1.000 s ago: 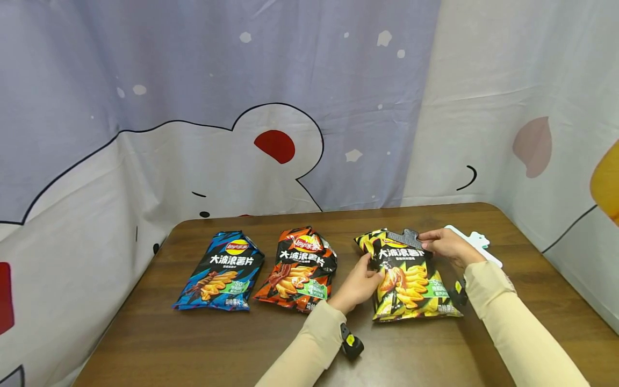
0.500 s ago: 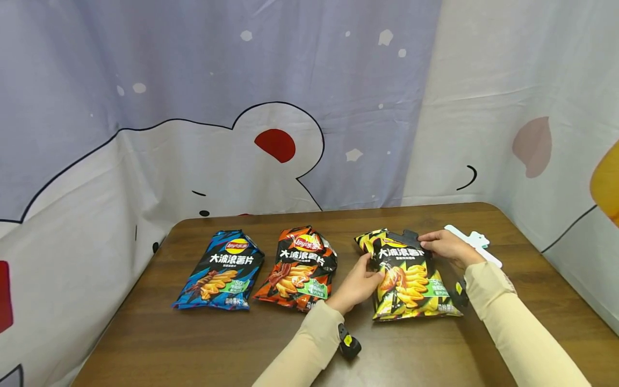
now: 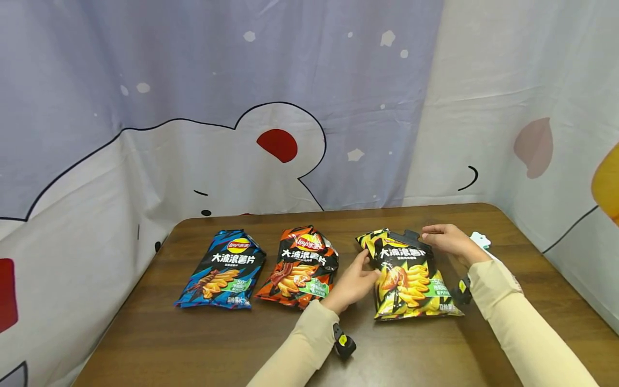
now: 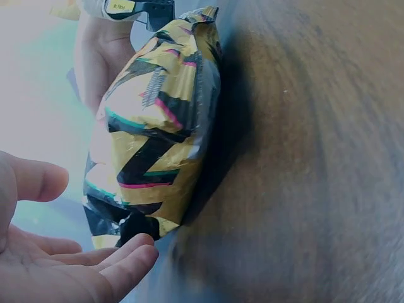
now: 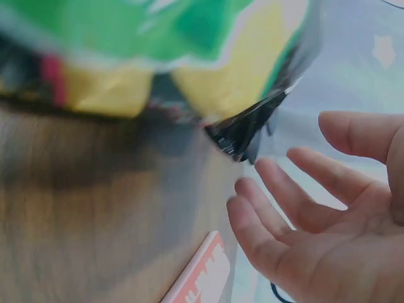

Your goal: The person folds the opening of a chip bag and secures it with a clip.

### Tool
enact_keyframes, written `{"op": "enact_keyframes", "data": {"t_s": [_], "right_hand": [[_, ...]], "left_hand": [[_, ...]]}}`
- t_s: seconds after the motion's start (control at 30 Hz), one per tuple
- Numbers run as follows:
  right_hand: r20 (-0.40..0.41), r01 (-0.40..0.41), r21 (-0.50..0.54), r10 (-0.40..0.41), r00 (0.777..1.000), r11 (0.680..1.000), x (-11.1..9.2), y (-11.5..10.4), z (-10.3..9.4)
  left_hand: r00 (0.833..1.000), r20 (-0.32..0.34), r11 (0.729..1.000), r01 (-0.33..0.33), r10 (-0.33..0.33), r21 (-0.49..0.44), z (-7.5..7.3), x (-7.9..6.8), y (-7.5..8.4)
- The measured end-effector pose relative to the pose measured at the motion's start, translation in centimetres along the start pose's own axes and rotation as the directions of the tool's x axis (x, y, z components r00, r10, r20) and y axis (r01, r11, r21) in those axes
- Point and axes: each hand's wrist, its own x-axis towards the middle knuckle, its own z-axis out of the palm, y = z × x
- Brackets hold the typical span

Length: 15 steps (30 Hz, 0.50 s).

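A yellow-and-black bag of potato chips (image 3: 408,285) lies face up at the right of the table. Across its folded top corner sits a black bag clip (image 3: 408,238). My right hand (image 3: 450,243) is just right of the clip, and the right wrist view shows its fingers spread and apart from the bag's dark corner. By the bag's left edge is my left hand (image 3: 355,282); its fingers (image 4: 126,265) are extended and hold nothing in the left wrist view. Whether its fingertips touch the bag I cannot tell.
An orange chip bag (image 3: 302,269) and a blue chip bag (image 3: 224,269) lie to the left, their top right corners folded in. Partly hidden behind the right hand is a white clip (image 3: 480,239). A printed curtain (image 3: 217,172) surrounds the wooden table (image 3: 203,349).
My right hand has let go of the black clip and shifted slightly right, now covering part of the white clip. My left hand has drawn back a little to the left. The clip stays on the bag.
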Motion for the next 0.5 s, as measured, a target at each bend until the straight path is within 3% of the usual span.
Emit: {"op": "enact_keyframes", "data": {"t_s": [0.5], "right_hand": [[-0.143, 0.039, 0.115, -0.023, 0.990, 0.993, -0.7, -2.5, 0.4]], "left_hand": [[0.991, -0.062, 0.993, -0.113, 0.116, 0.046, -2.8, -0.3, 1.5]]}}
